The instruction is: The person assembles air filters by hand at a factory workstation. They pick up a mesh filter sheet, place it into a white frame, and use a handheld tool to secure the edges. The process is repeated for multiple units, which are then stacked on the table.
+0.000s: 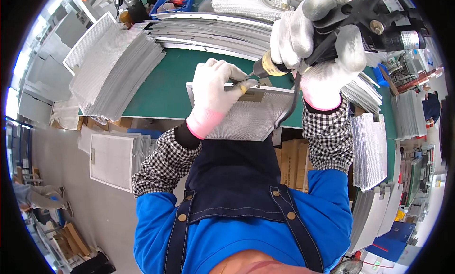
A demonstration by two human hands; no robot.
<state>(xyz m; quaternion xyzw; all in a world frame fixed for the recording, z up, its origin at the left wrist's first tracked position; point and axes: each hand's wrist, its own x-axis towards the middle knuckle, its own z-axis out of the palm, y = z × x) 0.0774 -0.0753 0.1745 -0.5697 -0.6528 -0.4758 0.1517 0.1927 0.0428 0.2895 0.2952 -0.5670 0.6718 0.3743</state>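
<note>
A framed mesh panel [256, 117] stands tilted at the near edge of the green table, in front of my apron. My left hand [211, 89], in a white glove with a pink cuff, is closed at the panel's upper edge, thumb and fingers pinched close to the tool's tip. Any small part between those fingertips is too hidden to make out. Gripped in my gloved right hand [327, 84] is a black power screwdriver [271, 64] with yellow tape round its nose. Its bit points left and meets the panel's edge beside my left fingertips. A black cord hangs down past the panel.
Stacks of mesh panels stand at the left [118, 61] and the right [369, 151]. Long white strips [213, 32] lie across the back of the green table [166, 91]. A blue bin [173, 1] sits far left. More panels [111, 158] lean below the table.
</note>
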